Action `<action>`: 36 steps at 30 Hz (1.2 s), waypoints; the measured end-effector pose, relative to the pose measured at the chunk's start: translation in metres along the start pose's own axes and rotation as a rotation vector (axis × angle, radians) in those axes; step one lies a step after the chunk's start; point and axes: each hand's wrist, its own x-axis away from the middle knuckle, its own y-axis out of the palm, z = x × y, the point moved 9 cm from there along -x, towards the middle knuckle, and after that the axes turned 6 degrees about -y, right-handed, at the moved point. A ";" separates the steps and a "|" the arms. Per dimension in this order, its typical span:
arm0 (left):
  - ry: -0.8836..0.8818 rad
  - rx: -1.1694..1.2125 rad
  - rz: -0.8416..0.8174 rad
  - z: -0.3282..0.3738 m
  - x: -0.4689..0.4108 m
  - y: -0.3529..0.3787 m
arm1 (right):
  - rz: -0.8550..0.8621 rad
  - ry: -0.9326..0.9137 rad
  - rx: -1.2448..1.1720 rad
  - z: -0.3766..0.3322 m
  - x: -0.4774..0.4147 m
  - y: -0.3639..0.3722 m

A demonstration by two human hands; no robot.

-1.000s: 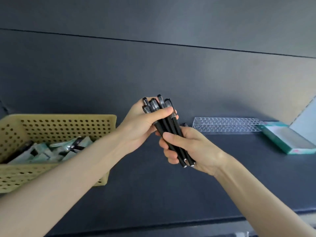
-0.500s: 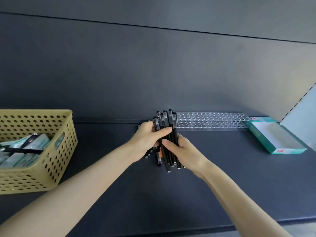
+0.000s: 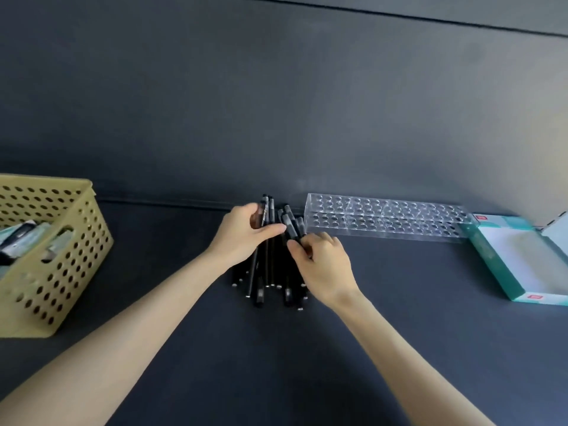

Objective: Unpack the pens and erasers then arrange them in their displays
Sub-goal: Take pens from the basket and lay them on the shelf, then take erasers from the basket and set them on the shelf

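Pens, all black, are lying in a loose fan on the dark shelf, with their capped ends pointing toward the back wall and their tails toward me. I am curling my left hand over the left part of the bunch. My thumb is stretching across the barrels, and my fingers are wrapping round the pens that reach farthest back. I am gripping the right part with my right hand, fingers bent tight around a few barrels just below the caps. I cannot tell how many pens each hand is holding. The tails of the bunch are resting on the shelf below both hands.

A clear acrylic pen rack with rows of round holes is sitting along the back wall just right of the pens, near my right fingers but not touching them. An open teal-and-white box is lying just beside its far end. A yellow perforated basket is standing well apart on the left, holding teal packets.
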 end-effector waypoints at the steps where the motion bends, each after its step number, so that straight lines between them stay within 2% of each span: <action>1: 0.010 -0.062 0.053 0.000 0.001 -0.002 | 0.019 0.001 0.004 0.003 -0.001 0.001; 4: 0.050 -0.156 0.135 -0.002 0.007 -0.002 | 0.106 -0.024 0.030 0.006 0.000 0.001; 7: 0.038 -0.357 0.210 -0.012 0.014 -0.004 | 0.192 -0.068 0.041 0.003 0.005 -0.003; 9: 0.033 -0.369 0.179 -0.018 0.017 -0.002 | 0.196 -0.099 0.041 0.002 0.007 -0.001; 13: 0.081 -0.390 0.004 -0.027 0.022 0.015 | 0.142 -0.120 0.067 -0.001 0.008 0.013; 17: 0.125 -0.438 0.004 -0.028 0.023 0.016 | 0.116 -0.075 0.088 -0.002 0.005 0.021; 20: 0.136 -0.384 0.017 -0.024 0.025 0.011 | 0.107 -0.067 0.088 -0.004 0.006 0.018; 29: 0.285 -0.340 0.207 0.019 0.069 -0.043 | 0.137 -0.214 0.056 -0.041 0.015 -0.018; 36: 0.364 -0.430 0.403 0.044 0.131 -0.119 | 0.115 -0.402 -0.025 -0.119 0.025 -0.019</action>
